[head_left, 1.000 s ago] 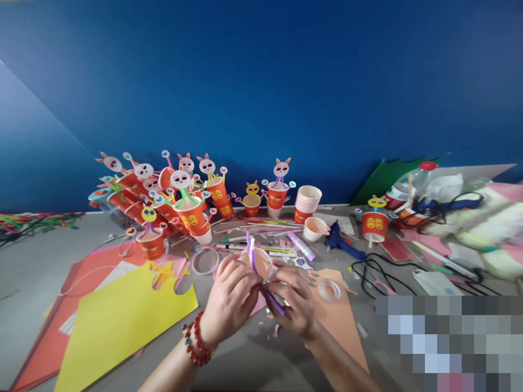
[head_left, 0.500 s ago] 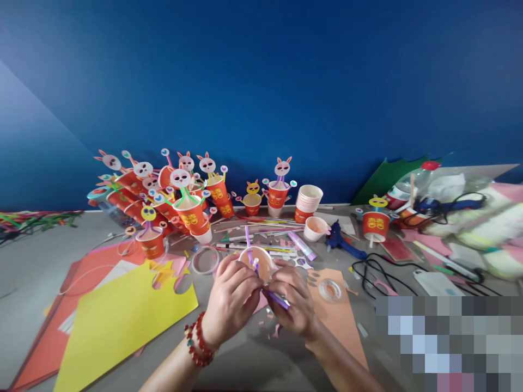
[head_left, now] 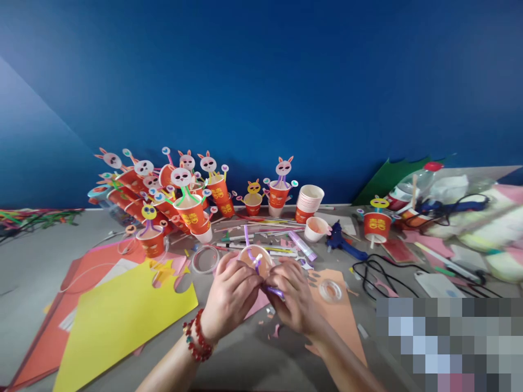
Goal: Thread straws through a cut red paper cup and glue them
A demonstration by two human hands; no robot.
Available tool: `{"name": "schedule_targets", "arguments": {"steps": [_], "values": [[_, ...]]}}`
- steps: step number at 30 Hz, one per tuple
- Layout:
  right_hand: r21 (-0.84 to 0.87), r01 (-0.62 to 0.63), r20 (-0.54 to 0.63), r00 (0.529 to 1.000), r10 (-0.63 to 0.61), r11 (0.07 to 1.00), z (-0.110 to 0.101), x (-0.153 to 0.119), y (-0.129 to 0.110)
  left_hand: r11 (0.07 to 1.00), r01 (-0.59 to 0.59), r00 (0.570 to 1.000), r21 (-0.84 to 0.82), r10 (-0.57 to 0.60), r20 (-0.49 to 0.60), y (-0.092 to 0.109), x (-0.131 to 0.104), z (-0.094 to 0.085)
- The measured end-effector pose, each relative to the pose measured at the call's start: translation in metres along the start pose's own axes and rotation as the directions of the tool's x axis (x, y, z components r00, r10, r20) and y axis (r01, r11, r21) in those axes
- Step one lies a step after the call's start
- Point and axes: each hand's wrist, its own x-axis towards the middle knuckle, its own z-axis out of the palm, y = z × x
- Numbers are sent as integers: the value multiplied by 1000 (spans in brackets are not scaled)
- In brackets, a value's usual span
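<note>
A paper cup (head_left: 265, 260) with a pale inside is between my two hands, and a purple straw (head_left: 247, 238) stands up at its far left rim. Beaded red bracelets circle the wrist of my left hand (head_left: 232, 294), whose fingers are curled round the near left side of the cup. Pressed close against it, my right hand (head_left: 292, 291) has its fingers closed on a purple straw piece (head_left: 275, 292) at the near rim. A white tip on a bent purple piece shows inside the cup. The fingertips partly hide the near rim.
Decorated red cups (head_left: 192, 212) crowd the back left. Stacked cups (head_left: 309, 202) stand at the back centre, with a blue glue gun (head_left: 343, 242) to their right. Yellow paper (head_left: 131, 321) lies left, orange paper (head_left: 343, 321) and a tape roll (head_left: 330, 291) right. Black cables cross the right side.
The cup has tilted slightly between my hands, and the white tip inside shows more clearly. My right fingers have shifted a little on the purple piece, covering more of it.
</note>
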Motion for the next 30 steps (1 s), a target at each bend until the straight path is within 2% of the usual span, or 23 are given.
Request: {"name": "schedule_targets", "arguments": {"steps": [7, 13, 17, 21, 27, 30], "values": [[43, -57, -47, 997, 59, 997, 2, -4, 2, 997, 56, 998, -46, -57, -23, 0, 2, 3], [-4, -31, 75, 997, 31, 1000, -4, 5, 1, 999, 33, 999, -21, -33, 9, -2, 1, 6], [88, -40, -8, 999, 41, 995, -2, 3, 1, 998, 43, 999, -39, -44, -26, -2, 0, 7], [126, -48, -60, 997, 56, 991, -1, 1, 0, 998, 51, 999, -42, -52, -13, 0, 1, 6], [176, 37, -1, 999, -37, 984, -8, 4, 3, 999, 37, 999, -27, -37, -9, 4, 0, 6], [206, 63, -8, 998, -62, 977, -10, 4, 5, 999, 44, 998, -28, -45, -39, 6, -2, 9]]}}
